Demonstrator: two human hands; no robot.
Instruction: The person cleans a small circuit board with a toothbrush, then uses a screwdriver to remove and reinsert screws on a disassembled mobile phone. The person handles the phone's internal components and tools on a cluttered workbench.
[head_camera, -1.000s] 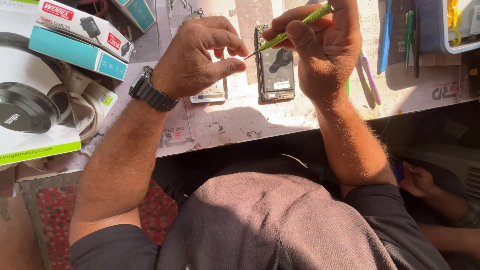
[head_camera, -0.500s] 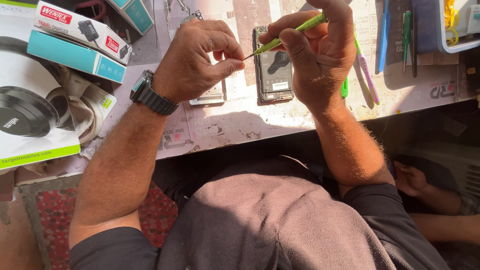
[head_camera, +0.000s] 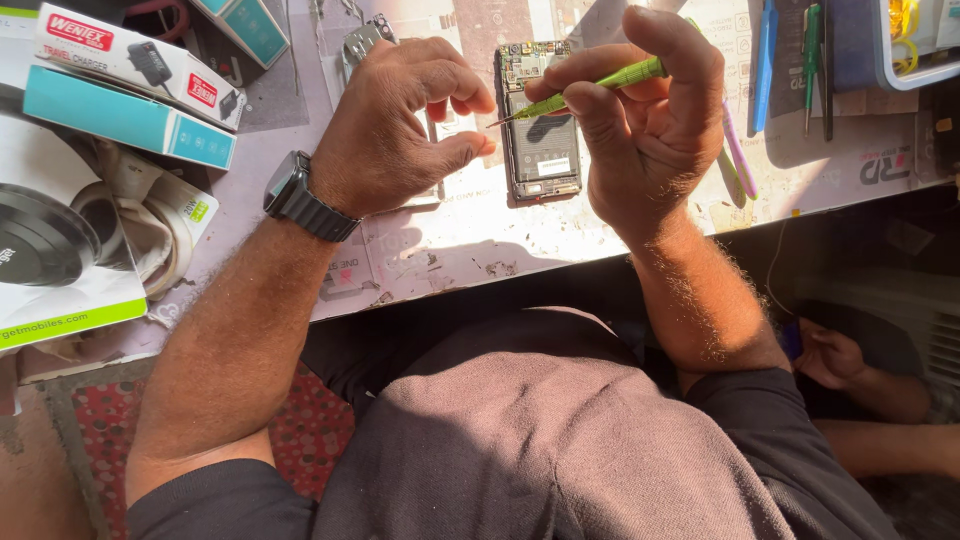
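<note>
At frame top, the right hand (head_camera: 650, 140) pinched a green screwdriver (head_camera: 590, 85) over the opened phone (head_camera: 542, 150); the left hand's (head_camera: 395, 125) fingers (head_camera: 455, 150) curled nearly closed, their contents unclear.

Opened phone (head_camera: 541, 150) on worktable (head_camera: 470, 240), between hands; boxes (head_camera: 130, 90) apparently left.

Your left hand (head_camera: 400, 125) hides most of the grey back cover (head_camera: 362, 42) at 11 o'clock. Your right hand (head_camera: 640, 130) hides the green screwdriver (head_camera: 600, 82) handle's end. At 3 o'clock, the tray (head_camera: 915, 60) is cut off by the frame edge.
</note>
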